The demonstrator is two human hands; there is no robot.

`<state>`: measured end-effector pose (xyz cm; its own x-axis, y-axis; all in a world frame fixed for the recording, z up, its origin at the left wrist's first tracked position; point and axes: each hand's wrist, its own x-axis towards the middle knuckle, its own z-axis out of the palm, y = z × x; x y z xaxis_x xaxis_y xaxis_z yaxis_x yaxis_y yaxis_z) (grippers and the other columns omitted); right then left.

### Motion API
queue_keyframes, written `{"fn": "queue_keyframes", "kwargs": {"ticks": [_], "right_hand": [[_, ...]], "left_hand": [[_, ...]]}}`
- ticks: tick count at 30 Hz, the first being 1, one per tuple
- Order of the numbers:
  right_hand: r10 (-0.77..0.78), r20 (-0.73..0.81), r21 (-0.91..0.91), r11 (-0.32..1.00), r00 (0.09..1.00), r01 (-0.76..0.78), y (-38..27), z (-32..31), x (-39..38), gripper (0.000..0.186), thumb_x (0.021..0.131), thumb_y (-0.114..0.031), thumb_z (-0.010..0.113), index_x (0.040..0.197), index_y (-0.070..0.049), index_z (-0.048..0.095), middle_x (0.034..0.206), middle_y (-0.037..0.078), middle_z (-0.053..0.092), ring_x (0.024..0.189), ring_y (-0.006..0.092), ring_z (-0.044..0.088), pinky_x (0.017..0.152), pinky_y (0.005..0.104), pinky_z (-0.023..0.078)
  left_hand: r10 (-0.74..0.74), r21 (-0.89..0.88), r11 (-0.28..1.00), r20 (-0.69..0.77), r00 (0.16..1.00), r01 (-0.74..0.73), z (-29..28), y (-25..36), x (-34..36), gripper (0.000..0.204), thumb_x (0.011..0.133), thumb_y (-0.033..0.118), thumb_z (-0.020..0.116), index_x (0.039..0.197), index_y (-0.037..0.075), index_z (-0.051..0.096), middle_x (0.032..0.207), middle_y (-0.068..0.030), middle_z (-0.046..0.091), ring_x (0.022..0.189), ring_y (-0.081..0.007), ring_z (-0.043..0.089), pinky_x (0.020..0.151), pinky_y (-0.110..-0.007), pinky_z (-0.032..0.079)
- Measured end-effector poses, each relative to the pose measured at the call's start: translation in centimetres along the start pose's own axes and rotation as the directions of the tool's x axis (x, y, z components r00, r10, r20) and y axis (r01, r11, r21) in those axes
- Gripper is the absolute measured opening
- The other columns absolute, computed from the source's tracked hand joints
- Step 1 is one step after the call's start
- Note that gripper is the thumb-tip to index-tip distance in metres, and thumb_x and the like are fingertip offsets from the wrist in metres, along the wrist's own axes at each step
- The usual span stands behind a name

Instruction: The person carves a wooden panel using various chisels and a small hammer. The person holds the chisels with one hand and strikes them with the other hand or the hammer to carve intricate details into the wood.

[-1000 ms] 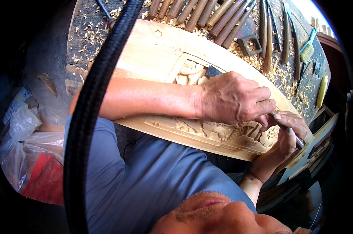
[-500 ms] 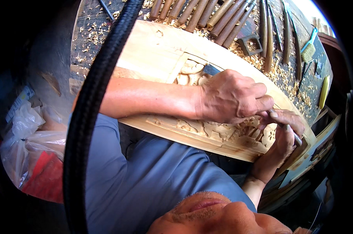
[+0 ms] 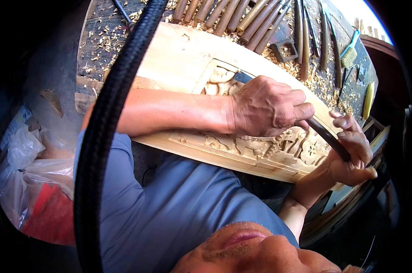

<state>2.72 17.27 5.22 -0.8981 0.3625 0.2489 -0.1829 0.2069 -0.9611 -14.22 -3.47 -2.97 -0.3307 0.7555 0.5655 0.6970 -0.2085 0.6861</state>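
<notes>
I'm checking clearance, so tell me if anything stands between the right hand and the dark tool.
Nothing visible does. The open right hand overlaps one end of the dark tool; the left hand grips the other. Actual palm contact is unclear.

Left fingers gripping dark tool, right fingers spread at its other end, carved panel beneath

Place: I'm in a woodcarving wkshp
Desk: dark, w/ lots of shavings
Tools: wood-hdld, side by side
Panel: pt-carved, under my arm
</notes>
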Motion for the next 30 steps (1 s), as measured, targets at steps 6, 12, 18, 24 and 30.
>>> {"fn": "queue_keyframes", "kwargs": {"ticks": [6,12,18,24,30], "right_hand": [[0.044,0.043,0.122,0.991,0.998,-0.049,0.4,-6.3,-1.4,0.122,0.095,-0.101,0.017,0.111,0.003,0.079,0.108,0.03,0.075,0.106,0.0396,0.072,0.109,0.0661,0.05],[0.039,0.149,0.129,0.99,0.988,-0.059,0.5,-2.5,0.7,0.128,0.091,-0.104,0.015,0.116,0.005,0.079,0.114,0.031,0.075,0.11,0.0402,0.071,0.113,0.0687,0.046],[-0.006,0.088,0.17,0.985,0.996,-0.009,0.1,-5.8,0.2,0.124,0.094,-0.101,0.021,0.121,0.004,0.081,0.109,0.028,0.074,0.108,0.0411,0.068,0.113,0.0705,0.042],[0.046,0.159,0.117,0.991,0.986,-0.065,1.2,-2.3,2.7,0.131,0.089,-0.106,0.015,0.118,0.005,0.079,0.116,0.03,0.076,0.117,0.0431,0.07,0.117,0.0685,0.043],[0.002,0.042,0.08,0.997,0.999,-0.006,1.8,-7.5,2.6,0.131,0.091,-0.103,0.006,0.12,0.002,0.08,0.12,0.03,0.077,0.121,0.0409,0.071,0.119,0.0673,0.044]], "left_hand": [[-0.006,-0.016,1.0,0.04,0.999,0.006,0.3,-0.2,-0.3,0.028,0.098,0.037,0.077,0.097,0.013,0.064,0.08,-0.0051,0.055,0.066,-0.024,0.066,0.057,-0.04,0.052],[-0.022,0.024,0.999,-0.006,1.0,0.022,0.1,-0.1,-0.4,0.028,0.096,0.035,0.078,0.096,0.012,0.063,0.079,-0.005,0.055,0.066,-0.0243,0.066,0.058,-0.04,0.053],[-0.04,0.011,0.999,-0.018,0.999,0.04,0.1,-0.1,-0.3,0.025,0.095,0.031,0.079,0.094,0.012,0.063,0.078,-0.0057,0.055,0.068,-0.0251,0.067,0.058,-0.042,0.052],[-0.091,0.051,0.994,-0.034,0.995,0.092,-0.1,0.1,0.0,0.026,0.095,0.03,0.079,0.096,0.01,0.062,0.08,-0.0058,0.059,0.072,-0.0261,0.07,0.06,-0.041,0.055],[-0.082,0.088,0.992,-0.073,0.994,0.089,0.5,-0.3,0.3,0.029,0.097,0.035,0.077,0.092,0.011,0.061,0.076,-0.0057,0.059,0.065,-0.023,0.068,0.056,-0.039,0.054]]}}
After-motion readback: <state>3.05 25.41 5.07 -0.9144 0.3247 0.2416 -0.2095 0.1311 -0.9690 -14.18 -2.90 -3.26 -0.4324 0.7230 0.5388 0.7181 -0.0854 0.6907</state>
